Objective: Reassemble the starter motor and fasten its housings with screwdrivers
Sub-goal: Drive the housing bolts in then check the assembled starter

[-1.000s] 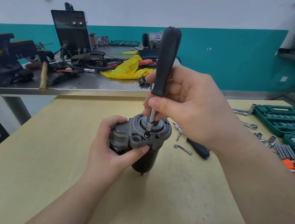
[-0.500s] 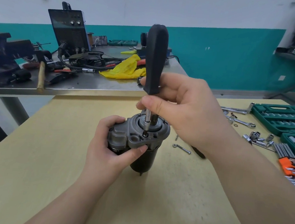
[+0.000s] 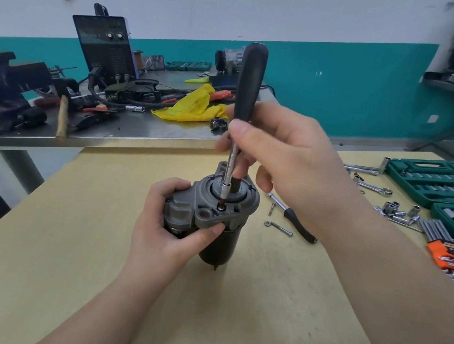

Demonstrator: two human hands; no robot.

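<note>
The starter motor [image 3: 211,214] stands upright on the wooden table [image 3: 79,241], grey housing on top of its black body. My left hand [image 3: 167,221] grips the housing from the left, thumb on its front edge. My right hand [image 3: 284,160] holds a black-handled screwdriver [image 3: 251,78] nearly upright, fingers wrapped low on the handle. Its chrome shaft ends in a socket tip set on a bolt head [image 3: 221,206] in the housing's top face.
A loose bolt [image 3: 278,228] and a ratchet handle [image 3: 295,223] lie right of the motor. Green socket cases [image 3: 437,183], loose sockets [image 3: 396,212], wrenches [image 3: 374,187] and an orange hex-key set [image 3: 447,251] fill the right side. A cluttered steel bench [image 3: 142,130] stands behind.
The screwdriver handle has tilted slightly right and my right hand has shifted its hold on it. The tip stays on the same bolt. My left hand keeps its grip on the housing.
</note>
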